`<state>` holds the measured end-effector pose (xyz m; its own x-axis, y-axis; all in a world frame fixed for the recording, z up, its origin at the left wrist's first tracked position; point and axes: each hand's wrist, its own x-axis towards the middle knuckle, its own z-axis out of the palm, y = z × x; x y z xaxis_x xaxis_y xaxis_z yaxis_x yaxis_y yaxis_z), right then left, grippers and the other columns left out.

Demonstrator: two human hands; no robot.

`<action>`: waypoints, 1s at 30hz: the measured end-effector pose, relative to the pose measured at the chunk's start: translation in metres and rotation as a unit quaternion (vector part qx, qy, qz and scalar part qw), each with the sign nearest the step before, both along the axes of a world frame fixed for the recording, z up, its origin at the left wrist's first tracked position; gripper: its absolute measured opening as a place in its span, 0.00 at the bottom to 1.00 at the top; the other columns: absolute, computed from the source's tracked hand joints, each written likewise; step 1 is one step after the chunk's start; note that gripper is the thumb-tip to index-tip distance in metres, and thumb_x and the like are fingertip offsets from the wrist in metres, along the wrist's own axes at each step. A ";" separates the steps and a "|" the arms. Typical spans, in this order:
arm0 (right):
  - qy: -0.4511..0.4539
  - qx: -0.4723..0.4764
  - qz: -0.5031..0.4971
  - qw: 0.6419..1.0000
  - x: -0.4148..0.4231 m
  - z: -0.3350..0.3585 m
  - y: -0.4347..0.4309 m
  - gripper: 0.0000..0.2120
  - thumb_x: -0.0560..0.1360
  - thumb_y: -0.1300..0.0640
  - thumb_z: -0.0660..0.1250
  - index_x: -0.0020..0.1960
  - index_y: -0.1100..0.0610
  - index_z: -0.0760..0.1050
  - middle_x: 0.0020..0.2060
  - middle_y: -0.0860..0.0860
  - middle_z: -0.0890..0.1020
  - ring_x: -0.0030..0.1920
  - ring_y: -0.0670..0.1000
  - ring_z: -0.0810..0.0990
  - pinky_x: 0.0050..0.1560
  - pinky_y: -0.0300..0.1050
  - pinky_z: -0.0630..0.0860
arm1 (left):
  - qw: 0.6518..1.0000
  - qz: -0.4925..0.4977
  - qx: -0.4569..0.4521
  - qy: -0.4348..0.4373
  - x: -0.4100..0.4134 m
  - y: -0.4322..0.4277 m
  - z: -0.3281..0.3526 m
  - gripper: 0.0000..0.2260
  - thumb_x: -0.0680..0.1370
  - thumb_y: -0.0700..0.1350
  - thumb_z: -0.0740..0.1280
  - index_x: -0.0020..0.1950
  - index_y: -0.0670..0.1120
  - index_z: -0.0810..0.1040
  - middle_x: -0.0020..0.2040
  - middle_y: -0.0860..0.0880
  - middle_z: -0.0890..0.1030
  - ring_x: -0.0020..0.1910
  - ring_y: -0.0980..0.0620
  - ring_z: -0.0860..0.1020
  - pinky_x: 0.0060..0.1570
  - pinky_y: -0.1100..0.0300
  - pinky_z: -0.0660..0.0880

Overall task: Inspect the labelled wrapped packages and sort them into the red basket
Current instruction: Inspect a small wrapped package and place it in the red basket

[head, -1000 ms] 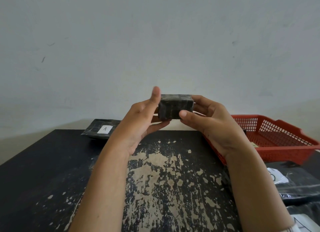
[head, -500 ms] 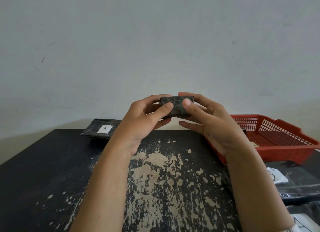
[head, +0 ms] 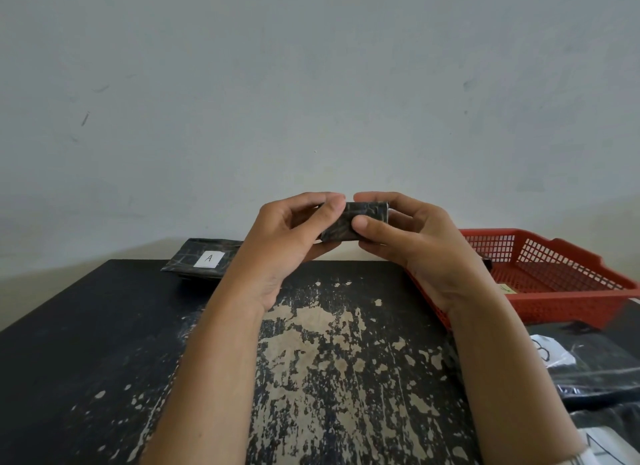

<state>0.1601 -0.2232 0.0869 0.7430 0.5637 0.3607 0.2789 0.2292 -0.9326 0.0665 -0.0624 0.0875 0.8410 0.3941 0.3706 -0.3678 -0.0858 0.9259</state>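
step: inspect | left hand [head: 287,237] and right hand [head: 412,246] both pinch package [head: 367,210] above table [head: 104,326] far edge | no label visible | roll in fingertips till label shows, thumbs off faces | basket [head: 571,307]: far-right corner

Before you: a black table [head: 104,360], its paint worn to pale patches at the centre. A flat wrapped package labelled A [head: 183,262] lies at its far edge. A red basket [head: 571,308] sits far right, with dark wrapped packages [head: 606,378] nearer you.

Left hand [head: 277,242] and right hand [head: 415,253] pinching small dark wrapped package [head: 356,220], above worn black table [head: 104,343], red basket [head: 554,277] right
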 end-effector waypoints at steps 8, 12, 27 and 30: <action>0.023 0.022 -0.022 0.999 -0.003 0.002 0.000 0.21 0.68 0.47 0.74 0.56 0.58 0.86 0.50 0.55 0.89 0.52 0.49 0.88 0.49 0.40 0.83 | 1.000 -0.021 0.002 0.001 0.000 -0.001 0.000 0.21 0.68 0.53 0.74 0.59 0.45 0.86 0.55 0.43 0.87 0.57 0.50 0.85 0.54 0.58 0.83; 0.020 0.020 -0.029 0.999 -0.001 0.001 0.000 0.21 0.67 0.46 0.74 0.56 0.57 0.86 0.51 0.56 0.89 0.54 0.51 0.88 0.50 0.40 0.83 | 1.000 -0.027 0.007 0.003 0.001 0.000 -0.001 0.18 0.71 0.47 0.75 0.61 0.46 0.85 0.55 0.44 0.86 0.59 0.49 0.85 0.56 0.58 0.82; -0.159 -0.041 -0.058 0.985 -0.002 -0.002 0.001 0.35 0.69 0.69 0.80 0.70 0.46 0.76 0.57 0.46 0.87 0.60 0.44 0.85 0.65 0.45 0.80 | 0.991 0.031 0.111 0.070 0.003 0.003 -0.004 0.29 0.65 0.75 0.69 0.59 0.60 0.85 0.57 0.52 0.86 0.58 0.55 0.84 0.68 0.50 0.77; -0.210 -0.050 -0.058 0.975 -0.002 -0.001 0.003 0.36 0.69 0.69 0.80 0.72 0.48 0.74 0.60 0.45 0.86 0.61 0.43 0.84 0.65 0.42 0.80 | 0.991 0.040 0.105 0.067 0.004 0.003 -0.005 0.32 0.62 0.74 0.74 0.58 0.57 0.86 0.56 0.51 0.87 0.60 0.53 0.83 0.66 0.50 0.77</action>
